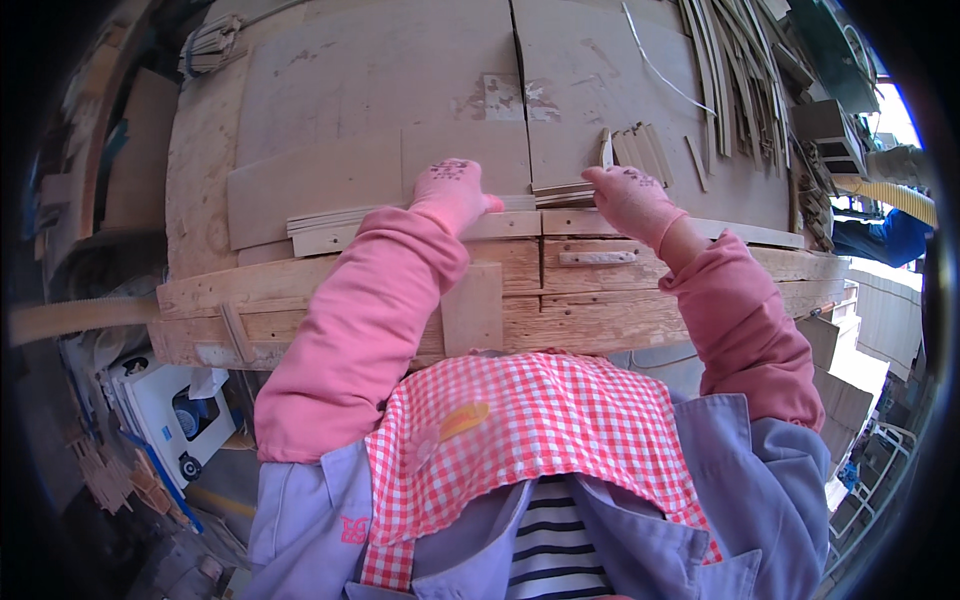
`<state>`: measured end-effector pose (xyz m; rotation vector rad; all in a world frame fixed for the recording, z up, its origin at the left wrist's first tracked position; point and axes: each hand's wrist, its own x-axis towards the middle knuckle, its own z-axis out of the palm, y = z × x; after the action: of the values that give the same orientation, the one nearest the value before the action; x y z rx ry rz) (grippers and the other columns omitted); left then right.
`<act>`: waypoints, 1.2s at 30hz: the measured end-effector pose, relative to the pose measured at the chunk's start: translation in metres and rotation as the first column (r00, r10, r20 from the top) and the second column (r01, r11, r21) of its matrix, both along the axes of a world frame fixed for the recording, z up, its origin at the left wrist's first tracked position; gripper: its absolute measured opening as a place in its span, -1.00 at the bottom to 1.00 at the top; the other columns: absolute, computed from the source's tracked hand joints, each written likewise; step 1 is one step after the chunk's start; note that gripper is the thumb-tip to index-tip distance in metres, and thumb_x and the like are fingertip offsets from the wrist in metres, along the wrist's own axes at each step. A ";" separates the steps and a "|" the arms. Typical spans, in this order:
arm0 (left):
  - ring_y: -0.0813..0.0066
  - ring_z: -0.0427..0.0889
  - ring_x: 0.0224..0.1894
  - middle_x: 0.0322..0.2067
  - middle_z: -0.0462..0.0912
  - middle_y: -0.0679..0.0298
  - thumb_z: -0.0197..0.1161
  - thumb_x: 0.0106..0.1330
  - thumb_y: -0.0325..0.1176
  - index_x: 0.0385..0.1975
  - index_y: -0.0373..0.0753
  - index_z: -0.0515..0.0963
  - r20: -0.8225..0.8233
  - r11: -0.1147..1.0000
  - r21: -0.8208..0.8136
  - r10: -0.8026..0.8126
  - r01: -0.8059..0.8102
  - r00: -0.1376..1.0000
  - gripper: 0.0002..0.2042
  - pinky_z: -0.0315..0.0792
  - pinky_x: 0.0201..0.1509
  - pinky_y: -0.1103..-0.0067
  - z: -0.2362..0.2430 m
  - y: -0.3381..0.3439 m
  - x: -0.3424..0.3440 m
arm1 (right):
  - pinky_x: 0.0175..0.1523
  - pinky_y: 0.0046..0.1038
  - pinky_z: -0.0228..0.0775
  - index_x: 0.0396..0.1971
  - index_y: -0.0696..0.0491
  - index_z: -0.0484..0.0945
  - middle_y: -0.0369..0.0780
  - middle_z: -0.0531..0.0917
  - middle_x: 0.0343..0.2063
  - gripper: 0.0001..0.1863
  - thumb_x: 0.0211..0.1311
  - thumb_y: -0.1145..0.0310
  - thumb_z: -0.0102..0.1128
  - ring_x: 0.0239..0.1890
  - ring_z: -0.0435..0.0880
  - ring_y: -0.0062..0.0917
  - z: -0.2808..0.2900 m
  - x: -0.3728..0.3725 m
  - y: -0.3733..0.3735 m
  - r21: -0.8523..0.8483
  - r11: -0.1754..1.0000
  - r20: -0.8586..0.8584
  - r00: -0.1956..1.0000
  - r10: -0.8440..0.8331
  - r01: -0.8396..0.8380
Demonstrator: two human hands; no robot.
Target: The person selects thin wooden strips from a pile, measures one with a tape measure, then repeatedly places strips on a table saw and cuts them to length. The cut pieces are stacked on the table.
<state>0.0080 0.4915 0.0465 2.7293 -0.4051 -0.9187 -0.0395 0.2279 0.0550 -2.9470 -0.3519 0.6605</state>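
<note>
A low stack of thin wood veneer strips (420,212) is seen lying along the near edge of the table (200,170), just behind a rough timber rail (640,262) that is built up of nailed boards. The left hand (452,190), in a pink glove, is laid flat on top of the stack near its middle, fingers pressed down and closed together. The right hand (628,195), gloved alike, is curled over the right end of the same stack, where the strip ends (560,190) are gripped between thumb and fingers; how tightly cannot be told.

The work is judged to be at the squaring-up stage — the strips are already gathered into one pile and held against the rail, yet their left ends are fanned out and not flush, so alignment is not finished. A small bunch of short strips (640,148) lies apart just beyond the right hand, not yet joined to the pile. Further back, larger veneer sheets (400,90) are spread over the table, and a heap of long narrow offcuts (730,70) is piled at the far right — much material appears untouched. A bound bundle (210,45) rests at the far left corner. A white cord (655,65) crosses the right sheet.
</note>
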 end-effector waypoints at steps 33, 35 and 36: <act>0.01 0.56 0.18 0.10 0.60 -0.05 0.43 0.17 0.01 0.06 -0.33 0.57 -0.028 0.984 0.102 0.152 -0.148 0.988 -0.41 0.45 0.26 0.29 0.003 -0.013 -0.012 | 0.16 -0.19 0.42 0.00 0.01 0.56 -0.14 0.61 -0.09 -0.54 0.06 0.30 0.42 0.05 0.56 -0.19 -0.024 0.040 -0.014 0.121 0.852 0.073 0.861 0.504 -0.509; 0.00 0.56 0.18 0.10 0.60 -0.06 0.44 0.17 0.00 0.06 -0.33 0.57 -0.036 0.983 0.110 0.154 -0.149 0.987 -0.41 0.45 0.26 0.29 -0.001 -0.012 -0.011 | 0.16 -0.21 0.43 0.03 0.03 0.56 -0.15 0.61 -0.10 -0.49 0.01 0.34 0.45 0.05 0.56 -0.19 -0.023 0.040 -0.012 0.091 0.848 0.055 0.853 0.520 -0.522; 0.00 0.60 0.10 0.00 0.63 -0.06 0.46 0.14 0.00 -0.08 -0.34 0.58 0.008 0.983 0.081 0.162 -0.162 0.987 -0.47 0.46 0.19 0.29 -0.002 -0.012 -0.011 | 0.16 -0.21 0.43 0.00 0.02 0.57 -0.15 0.61 -0.10 -0.51 0.00 0.34 0.45 0.04 0.56 -0.19 -0.024 0.040 -0.012 0.090 0.846 0.064 0.851 0.522 -0.526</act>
<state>-0.0032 0.4800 0.0441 2.7862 -0.1455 -0.9083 0.0004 0.2162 0.0315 -2.7605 -1.1879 0.6088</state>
